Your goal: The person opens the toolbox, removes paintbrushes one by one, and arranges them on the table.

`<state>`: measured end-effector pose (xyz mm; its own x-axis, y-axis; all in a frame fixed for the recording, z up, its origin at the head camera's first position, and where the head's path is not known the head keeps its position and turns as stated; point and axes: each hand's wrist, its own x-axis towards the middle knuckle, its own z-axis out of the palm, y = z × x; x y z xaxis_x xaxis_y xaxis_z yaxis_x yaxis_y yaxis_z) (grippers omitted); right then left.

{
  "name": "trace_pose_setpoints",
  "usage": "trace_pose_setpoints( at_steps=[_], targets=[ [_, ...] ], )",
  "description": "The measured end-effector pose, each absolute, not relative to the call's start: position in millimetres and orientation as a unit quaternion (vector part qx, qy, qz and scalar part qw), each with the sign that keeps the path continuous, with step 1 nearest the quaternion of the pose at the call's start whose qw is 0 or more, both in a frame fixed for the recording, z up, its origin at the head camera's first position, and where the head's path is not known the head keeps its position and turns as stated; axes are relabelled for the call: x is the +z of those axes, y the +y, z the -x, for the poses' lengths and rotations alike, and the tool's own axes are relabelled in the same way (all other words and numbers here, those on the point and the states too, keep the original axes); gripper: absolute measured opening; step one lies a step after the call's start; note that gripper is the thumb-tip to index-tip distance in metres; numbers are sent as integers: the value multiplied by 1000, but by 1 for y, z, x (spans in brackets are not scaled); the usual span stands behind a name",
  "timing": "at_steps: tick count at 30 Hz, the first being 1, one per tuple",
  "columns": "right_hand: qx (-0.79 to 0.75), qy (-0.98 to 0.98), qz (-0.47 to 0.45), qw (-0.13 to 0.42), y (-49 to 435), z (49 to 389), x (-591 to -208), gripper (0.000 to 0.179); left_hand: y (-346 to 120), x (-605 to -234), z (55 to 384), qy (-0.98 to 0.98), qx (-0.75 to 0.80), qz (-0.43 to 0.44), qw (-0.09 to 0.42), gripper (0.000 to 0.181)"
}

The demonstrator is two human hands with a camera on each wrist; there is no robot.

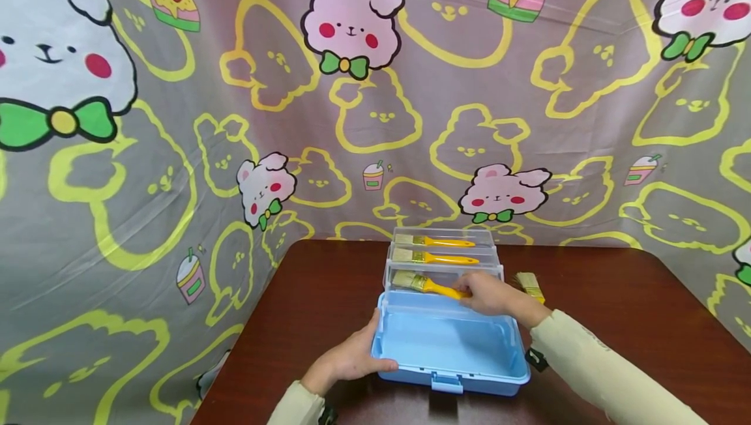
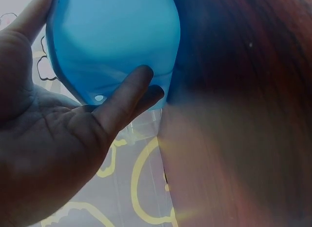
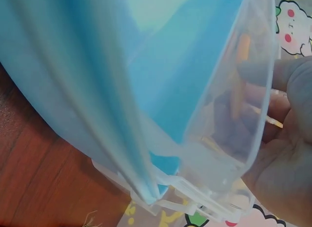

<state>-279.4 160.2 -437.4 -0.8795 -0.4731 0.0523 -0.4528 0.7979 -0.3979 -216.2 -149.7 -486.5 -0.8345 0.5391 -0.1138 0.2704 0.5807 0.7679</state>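
A light blue toolbox (image 1: 448, 343) stands open, its clear stepped trays (image 1: 497, 272) raised at the back. My right hand (image 1: 489, 293) pinches the yellow handle of a paintbrush (image 1: 431, 285) in the lowest tray, bristles to the left. In the right wrist view, the handle (image 3: 241, 75) shows through the clear plastic at the fingertips. My left hand (image 1: 354, 350) rests against the toolbox's left side, thumb at the front corner. Its fingers (image 2: 127, 95) lie nearly straight along the blue wall in the left wrist view. Two more paintbrushes, a middle one (image 1: 434, 257) and a top one (image 1: 434, 241), lie in the upper trays.
Another paintbrush (image 1: 530, 287) with a yellow handle lies on the dark wood table (image 1: 610, 307), right of the trays and partly behind my right forearm. The toolbox's latch (image 1: 447, 382) hangs at the front. A patterned cloth (image 1: 411, 105) rises behind the table.
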Motion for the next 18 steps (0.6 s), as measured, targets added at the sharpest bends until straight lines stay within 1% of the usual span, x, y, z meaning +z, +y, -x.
trace_pose_setpoints(
  at_steps=[5, 8, 18],
  targets=[
    [-189, 950, 249, 11, 164, 280, -434, 18, -149, -485, 216, 881, 381, -218, 175, 113],
    [-185, 950, 250, 15, 164, 279, -432, 20, -149, -486, 216, 882, 382, -215, 174, 114],
    [-167, 940, 296, 10, 169, 275, -428, 27, -149, -488, 218, 877, 386, -233, 165, 114]
  ],
)
